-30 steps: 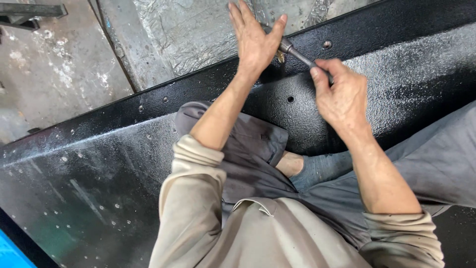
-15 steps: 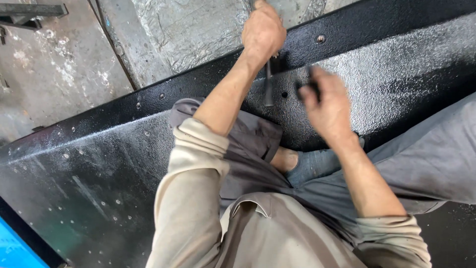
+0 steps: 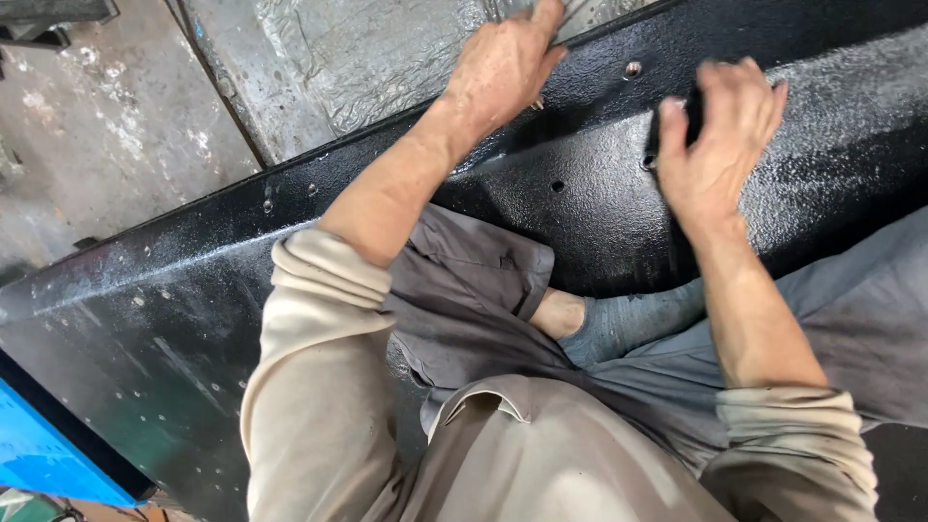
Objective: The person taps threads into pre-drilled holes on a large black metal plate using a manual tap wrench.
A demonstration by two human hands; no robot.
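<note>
Closest to the camera is the person's beige shirt (image 3: 541, 454), its sleeves pushed up above the forearms, and below it grey trousers (image 3: 483, 300) folded over a crossed leg with a grey sock (image 3: 633, 319) showing. The person sits on a large black panel (image 3: 174, 319) with a rough, speckled coating, which slants from the lower left up to the upper right; a blue object (image 3: 43, 449) shows at the lower left edge beside it. Farther out, the right hand (image 3: 720, 140) hovers over the raised part of the panel with its fingers curled loosely around something small and dark (it is blurred, so I cannot tell what it is or how firmly it is held). A small hole (image 3: 557, 186) in the panel lies between the two forearms, and another hole (image 3: 633, 69) sits on the upper ridge just left of the right hand. Farthest away, the left hand (image 3: 503, 68) rests on the panel's upper edge, fingers mostly straight and together, pressing flat, with a small metal part (image 3: 535, 102) just visible under its palm. Beyond the edge lies a grey, worn concrete floor (image 3: 116, 135) and a crinkled silver sheet (image 3: 367, 48).
</note>
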